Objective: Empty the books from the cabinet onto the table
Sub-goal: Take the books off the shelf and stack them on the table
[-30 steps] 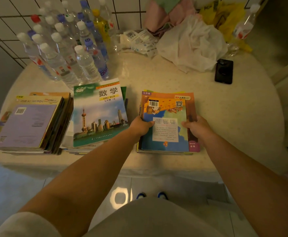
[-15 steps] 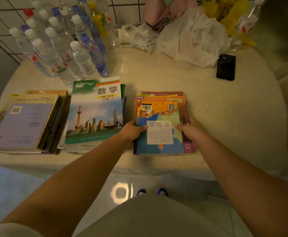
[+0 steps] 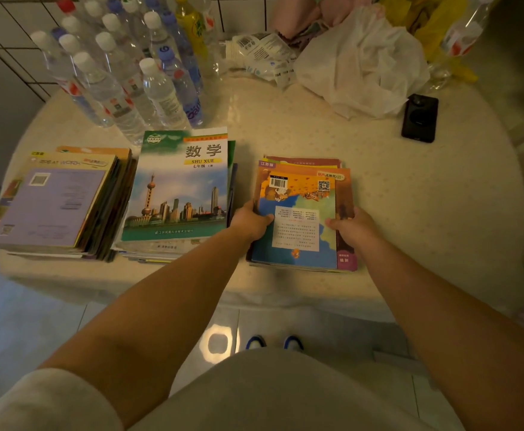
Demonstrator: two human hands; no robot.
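Three book stacks lie along the near edge of the round table [image 3: 425, 219]. At the left is a stack topped by a purple-backed book [image 3: 52, 206]. In the middle lies a stack with a green maths textbook [image 3: 180, 188] showing a city skyline. The right stack [image 3: 301, 194] has an orange and blue cover with a barcode on top. My left hand [image 3: 251, 223] grips that right stack's left edge, thumb on the cover. My right hand [image 3: 352, 227] grips its right edge the same way. The stack rests flat on the table. The cabinet is out of view.
Several clear water bottles [image 3: 121, 76] crowd the back left of the table. A crumpled white plastic bag [image 3: 360, 60], packets and yellow and pink bags lie at the back. A black phone [image 3: 420, 118] sits at the right. Tiled floor lies below.
The right stack has slid a little toward the table's near edge, with both hands still on its sides. The other stacks have not moved.
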